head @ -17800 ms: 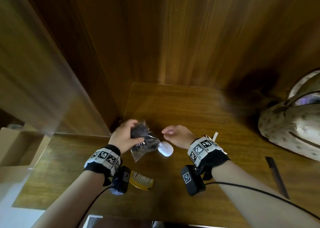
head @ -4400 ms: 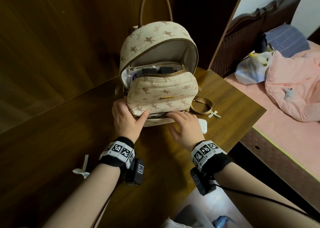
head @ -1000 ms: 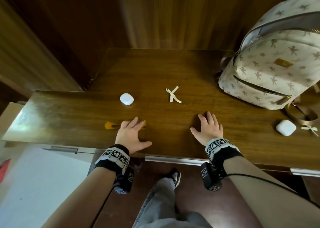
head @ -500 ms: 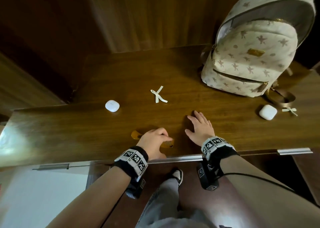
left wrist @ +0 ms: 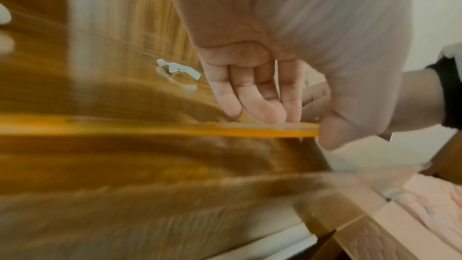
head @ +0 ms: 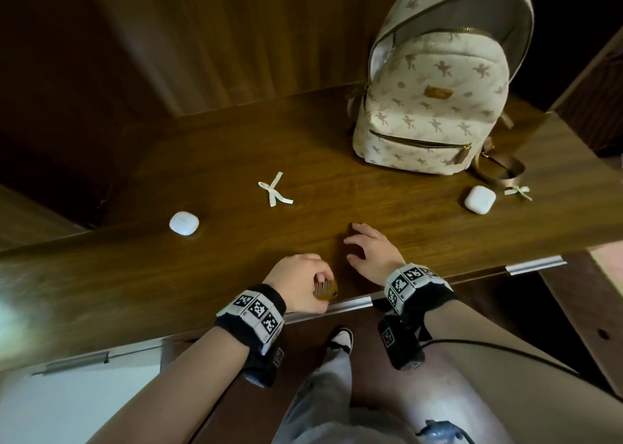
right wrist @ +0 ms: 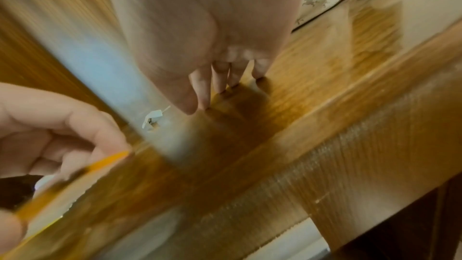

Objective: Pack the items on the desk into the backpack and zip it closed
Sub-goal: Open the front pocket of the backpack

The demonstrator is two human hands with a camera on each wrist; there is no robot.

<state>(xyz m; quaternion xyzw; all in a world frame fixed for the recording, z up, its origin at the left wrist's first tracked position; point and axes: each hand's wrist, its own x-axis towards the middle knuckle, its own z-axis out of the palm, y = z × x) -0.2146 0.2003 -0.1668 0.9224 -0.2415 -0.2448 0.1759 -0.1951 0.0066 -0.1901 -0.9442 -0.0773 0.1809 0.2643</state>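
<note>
The cream backpack point(head: 438, 89) with a horse print stands upright at the desk's back right, its main compartment unzipped. Near the front edge, my left hand point(head: 320, 275) pinches an amber comb point(head: 325, 290). In the left wrist view the fingers point(left wrist: 262, 106) lie on top of the comb point(left wrist: 175, 130) and the thumb is at its end. My right hand point(head: 371, 251) rests beside it, fingertips point(right wrist: 220, 86) touching the wood and holding nothing. On the desk lie a rounded white case point(head: 184, 222), a second white case point(head: 479, 199) and a white ribbon bow point(head: 274, 190).
A tan strap point(head: 499, 170) and a small bow point(head: 517, 191) lie beside the backpack's right side. Wooden panelling rises behind the desk point(head: 371, 180). A metal strip point(head: 350, 303) runs along the desk's front edge, and my leg and shoe are below it.
My left hand has curled round the comb and drawn it toward the front edge of the desk, tilting it up. The right hand has stayed in place on the wood.
</note>
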